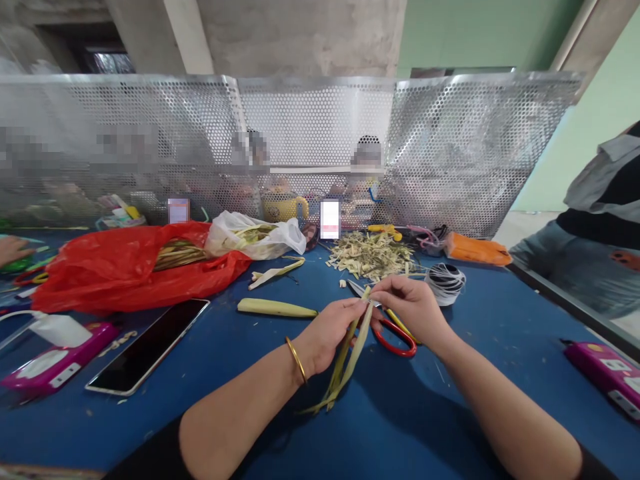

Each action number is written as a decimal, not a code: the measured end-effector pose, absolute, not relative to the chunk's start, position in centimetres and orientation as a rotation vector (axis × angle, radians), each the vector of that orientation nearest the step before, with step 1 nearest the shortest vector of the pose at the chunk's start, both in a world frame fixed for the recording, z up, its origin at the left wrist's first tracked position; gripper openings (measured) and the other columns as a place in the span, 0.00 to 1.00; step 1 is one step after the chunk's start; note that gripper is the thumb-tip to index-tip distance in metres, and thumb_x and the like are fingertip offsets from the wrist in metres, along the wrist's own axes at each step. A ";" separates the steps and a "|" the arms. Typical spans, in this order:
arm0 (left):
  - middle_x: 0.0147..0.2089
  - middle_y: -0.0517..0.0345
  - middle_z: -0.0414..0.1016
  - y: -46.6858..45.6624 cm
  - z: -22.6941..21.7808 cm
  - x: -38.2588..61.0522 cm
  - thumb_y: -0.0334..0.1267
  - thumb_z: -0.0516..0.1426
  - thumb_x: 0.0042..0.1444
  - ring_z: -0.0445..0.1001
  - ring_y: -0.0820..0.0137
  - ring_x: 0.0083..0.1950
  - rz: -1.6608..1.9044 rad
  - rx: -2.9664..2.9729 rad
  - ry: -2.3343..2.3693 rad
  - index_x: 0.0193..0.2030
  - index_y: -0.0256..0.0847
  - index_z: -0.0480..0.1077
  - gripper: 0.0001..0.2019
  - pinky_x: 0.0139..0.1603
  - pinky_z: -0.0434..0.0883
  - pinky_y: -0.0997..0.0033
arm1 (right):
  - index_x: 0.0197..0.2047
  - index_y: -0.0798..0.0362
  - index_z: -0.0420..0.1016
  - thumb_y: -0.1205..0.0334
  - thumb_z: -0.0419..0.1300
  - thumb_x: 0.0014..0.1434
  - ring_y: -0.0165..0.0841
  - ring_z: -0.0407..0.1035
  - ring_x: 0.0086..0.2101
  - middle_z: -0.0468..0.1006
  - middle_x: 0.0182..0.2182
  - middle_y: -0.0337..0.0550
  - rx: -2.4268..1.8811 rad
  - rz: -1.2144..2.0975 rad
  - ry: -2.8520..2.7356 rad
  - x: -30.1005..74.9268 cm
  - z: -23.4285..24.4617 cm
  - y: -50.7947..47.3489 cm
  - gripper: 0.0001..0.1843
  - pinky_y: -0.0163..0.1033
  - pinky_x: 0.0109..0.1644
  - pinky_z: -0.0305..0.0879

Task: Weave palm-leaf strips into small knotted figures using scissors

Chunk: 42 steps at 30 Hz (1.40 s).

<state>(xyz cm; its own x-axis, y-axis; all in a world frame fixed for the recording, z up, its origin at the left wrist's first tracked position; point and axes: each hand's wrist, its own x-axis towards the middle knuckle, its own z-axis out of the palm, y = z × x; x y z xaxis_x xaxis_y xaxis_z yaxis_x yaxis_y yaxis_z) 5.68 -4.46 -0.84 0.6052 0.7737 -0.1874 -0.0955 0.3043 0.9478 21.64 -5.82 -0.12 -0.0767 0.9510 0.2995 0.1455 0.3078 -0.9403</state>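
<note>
My left hand (327,333), with a gold bangle at the wrist, is closed round a bunch of pale green leaf strips (345,363) that hang down toward me over the blue table (425,413). My right hand (410,307) pinches the top end of the same strips, fingertips meeting the left hand's. Red-handled scissors (393,333) lie on the table just under and behind my right hand. A folded green leaf piece (276,308) lies left of my hands.
A red plastic bag (125,267) and a white bag (255,237) hold leaf bundles at left. Leaf trimmings (370,255) are heaped at the back, with a spool of white thread (445,283) beside them. A phone (150,347) and pink cases (55,360) (607,373) lie near the edges. A perforated metal screen (450,147) stands behind.
</note>
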 end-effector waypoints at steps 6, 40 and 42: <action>0.30 0.56 0.69 -4.3 -1.3 5.4 0.46 0.53 0.58 0.59 0.77 0.24 0.608 1.143 0.683 0.36 0.35 0.72 0.14 0.23 0.55 0.77 | 0.28 0.52 0.72 0.56 0.62 0.54 0.29 0.65 0.20 0.71 0.18 0.35 -1.188 0.681 -1.550 22.0 -1.0 -5.6 0.09 0.35 0.26 0.62; 0.21 0.70 0.48 -4.7 -1.1 5.6 0.48 0.52 0.59 0.44 0.81 0.18 0.517 1.182 0.604 0.29 0.41 0.58 0.15 0.18 0.49 0.80 | 0.23 0.53 0.69 0.54 0.61 0.52 0.25 0.56 0.19 0.64 0.16 0.31 -1.235 0.807 -1.490 21.9 -0.6 -5.4 0.13 0.33 0.23 0.52; 0.21 0.70 0.49 -4.6 -1.0 5.6 0.47 0.51 0.60 0.45 0.80 0.18 0.508 1.218 0.603 0.29 0.41 0.57 0.14 0.19 0.52 0.79 | 0.22 0.53 0.68 0.54 0.62 0.52 0.25 0.56 0.19 0.63 0.15 0.31 -1.236 0.783 -1.434 22.1 -0.4 -5.4 0.13 0.33 0.23 0.52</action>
<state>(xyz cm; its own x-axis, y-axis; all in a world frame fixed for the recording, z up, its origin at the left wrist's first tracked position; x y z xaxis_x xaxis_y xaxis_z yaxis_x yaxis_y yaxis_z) 5.62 -4.61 -1.00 0.7398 0.6550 -0.1538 -0.0408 0.2719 0.9615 22.10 -5.41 -0.36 0.0716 0.9560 0.2844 0.2771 0.2549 -0.9264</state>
